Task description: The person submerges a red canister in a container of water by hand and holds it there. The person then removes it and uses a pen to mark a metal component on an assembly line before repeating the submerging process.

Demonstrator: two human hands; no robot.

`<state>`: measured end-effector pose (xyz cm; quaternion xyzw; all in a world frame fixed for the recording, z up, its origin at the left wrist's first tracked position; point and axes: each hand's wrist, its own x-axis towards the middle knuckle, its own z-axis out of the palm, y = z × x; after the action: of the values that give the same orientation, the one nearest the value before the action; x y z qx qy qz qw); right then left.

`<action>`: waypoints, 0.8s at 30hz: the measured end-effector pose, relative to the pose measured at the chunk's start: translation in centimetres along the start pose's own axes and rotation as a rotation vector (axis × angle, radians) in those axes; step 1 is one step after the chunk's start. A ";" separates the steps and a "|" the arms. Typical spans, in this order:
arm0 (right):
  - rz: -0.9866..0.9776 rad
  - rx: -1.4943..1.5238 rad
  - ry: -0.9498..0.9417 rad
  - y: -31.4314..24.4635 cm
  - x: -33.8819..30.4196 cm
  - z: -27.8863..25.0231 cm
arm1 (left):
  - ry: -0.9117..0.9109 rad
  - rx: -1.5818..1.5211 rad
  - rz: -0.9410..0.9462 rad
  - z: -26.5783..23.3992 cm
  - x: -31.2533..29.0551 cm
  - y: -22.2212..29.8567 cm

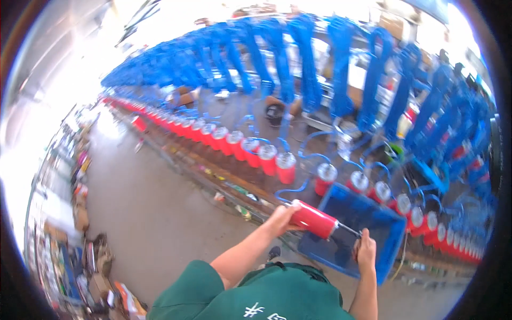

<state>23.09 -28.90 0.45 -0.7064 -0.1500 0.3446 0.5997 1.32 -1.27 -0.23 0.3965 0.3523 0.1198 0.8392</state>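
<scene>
My left hand (281,220) is wrapped round the near end of a red cylinder (316,218), which lies tilted in the air over the left edge of a blue crate. A blue cable (294,189) runs to its held end. From the cylinder's other end sticks a thin metal rod (348,230). My right hand (365,248) is closed on the far end of that rod; whether the rod is part of the cylinder or a tool cannot be made out. Underneath both hands sits the blue crate (393,250).
Along the bench (213,154) stands a long row of upright red cylinders (286,167) with silvery tops, continuing right of the crate (416,217). Bundles of blue cable (305,58) hang behind them. Boxes and clutter (98,285) line the floor at left.
</scene>
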 end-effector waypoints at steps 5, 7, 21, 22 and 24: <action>-0.133 -0.038 -0.116 1.4 0.4 0.0 | 0.041 -0.037 0.019 -0.8 -1.8 -0.1; -0.156 -0.016 -0.184 1.0 0.6 -0.5 | 0.043 -0.052 0.022 -0.7 -1.6 -0.4; -0.155 -0.129 -0.095 -0.2 1.1 0.3 | 0.056 -0.013 0.056 0.0 -1.3 0.0; 0.038 0.035 -0.074 -0.7 0.9 1.0 | 0.056 -0.013 0.057 0.0 -1.5 0.0; 0.147 0.144 -0.084 -0.8 1.0 1.2 | 0.056 -0.001 0.066 -0.1 -1.8 0.2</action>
<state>23.17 -27.21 0.89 -0.6557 -0.0975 0.4268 0.6151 -0.03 -1.97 0.80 0.4039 0.3624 0.1587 0.8248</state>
